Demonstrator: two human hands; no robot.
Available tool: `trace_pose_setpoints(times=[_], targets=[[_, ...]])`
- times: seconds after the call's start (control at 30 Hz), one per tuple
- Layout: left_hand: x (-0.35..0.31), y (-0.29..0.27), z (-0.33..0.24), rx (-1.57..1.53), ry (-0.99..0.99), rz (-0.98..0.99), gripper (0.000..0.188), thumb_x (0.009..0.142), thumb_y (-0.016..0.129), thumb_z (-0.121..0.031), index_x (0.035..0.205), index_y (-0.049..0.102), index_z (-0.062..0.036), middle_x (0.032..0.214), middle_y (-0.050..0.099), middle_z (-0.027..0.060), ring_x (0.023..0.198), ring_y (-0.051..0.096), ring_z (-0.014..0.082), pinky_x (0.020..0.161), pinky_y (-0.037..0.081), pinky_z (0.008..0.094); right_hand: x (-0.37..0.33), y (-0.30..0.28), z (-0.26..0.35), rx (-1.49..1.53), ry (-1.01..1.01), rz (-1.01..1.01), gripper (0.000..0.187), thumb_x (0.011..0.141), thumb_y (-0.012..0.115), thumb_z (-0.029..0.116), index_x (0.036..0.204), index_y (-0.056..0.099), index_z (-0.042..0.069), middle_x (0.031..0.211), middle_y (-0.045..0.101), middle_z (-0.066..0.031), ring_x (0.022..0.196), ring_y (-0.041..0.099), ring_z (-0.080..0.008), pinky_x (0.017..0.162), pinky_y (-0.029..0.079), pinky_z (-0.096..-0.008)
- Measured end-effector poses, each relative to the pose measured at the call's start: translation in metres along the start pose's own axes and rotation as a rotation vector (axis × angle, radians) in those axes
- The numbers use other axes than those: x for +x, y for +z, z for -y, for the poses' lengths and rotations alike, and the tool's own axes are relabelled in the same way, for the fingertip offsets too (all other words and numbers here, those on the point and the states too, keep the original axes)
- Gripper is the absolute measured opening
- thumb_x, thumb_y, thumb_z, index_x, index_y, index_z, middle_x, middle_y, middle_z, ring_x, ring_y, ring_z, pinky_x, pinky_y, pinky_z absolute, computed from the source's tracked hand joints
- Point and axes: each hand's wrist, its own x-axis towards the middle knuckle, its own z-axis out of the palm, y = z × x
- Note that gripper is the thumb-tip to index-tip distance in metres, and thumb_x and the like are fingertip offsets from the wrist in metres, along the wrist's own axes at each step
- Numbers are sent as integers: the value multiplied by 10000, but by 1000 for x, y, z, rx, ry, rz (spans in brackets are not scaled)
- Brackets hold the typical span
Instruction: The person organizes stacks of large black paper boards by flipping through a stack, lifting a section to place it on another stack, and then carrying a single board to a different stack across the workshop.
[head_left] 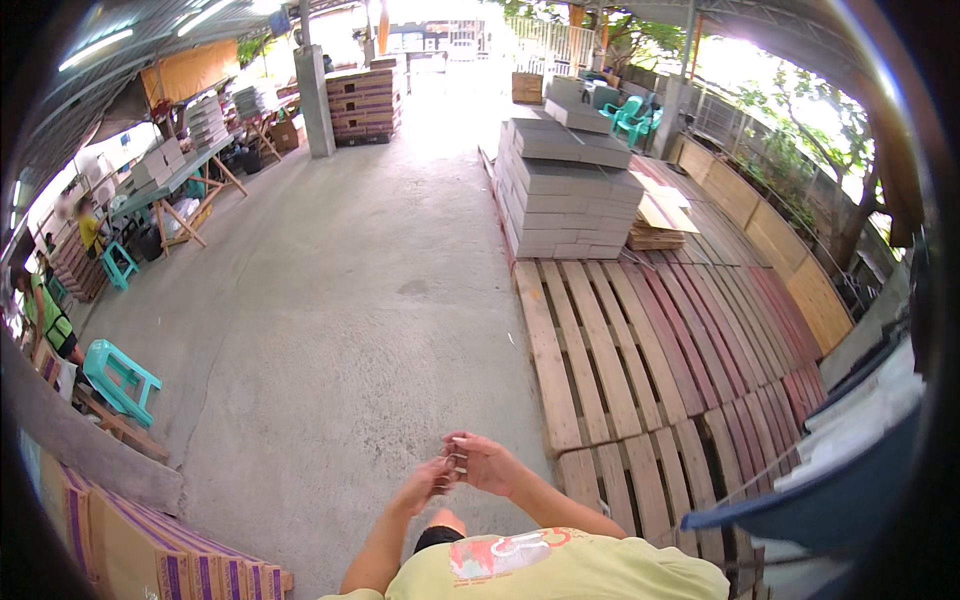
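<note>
The left hand (430, 481) and right hand (488, 467) are positioned close together above the concrete floor (330, 320). Fingers are partly bent; whether they grip anything cannot be determined. Wooden pallets (545, 350) lie to the right. Farther away stands a layered grey stack (570, 205).

Right of your grip (455, 468) you have tan and reddish slatted wooden pallets (547, 350), with a squared stack of flat grey boxes (570, 190) farther ahead. Left of it stand brown, purple-marked cardboard cartons (130, 540), a turquoise plastic stool (100, 362) and, farthest off, a teal-topped, wooden-legged desk (190, 168).
</note>
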Motion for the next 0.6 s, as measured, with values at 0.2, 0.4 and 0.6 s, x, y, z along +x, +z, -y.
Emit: trace_pose_setpoints(times=[0.2,0.4,0.6], targets=[[114,-115,-49,-270,2,-592,266,842,572,-340,1026,595,-150,846,580,-32,746,529,110,650,399,279,133,-130,151,184,-30,-198,196,876,542,199,1047,572,108,916,612,-29,810,570,-153,720,465,-330],[333,-192,-190,-341,85,-672,274,838,572,-352,1026,581,-153,902,572,-20,775,519,121,682,388,302,249,-248,323,303,-210,-523,158,846,574,191,985,615,127,867,629,-23,750,577,-158,680,469,-327],[608,-110,-441,-45,203,-213,311,854,572,-306,1096,565,-111,953,595,-5,826,559,105,702,423,255,308,-319,492,230,-483,-734,131,858,555,212,896,667,154,786,660,-3,696,612,-152,637,485,-321]])
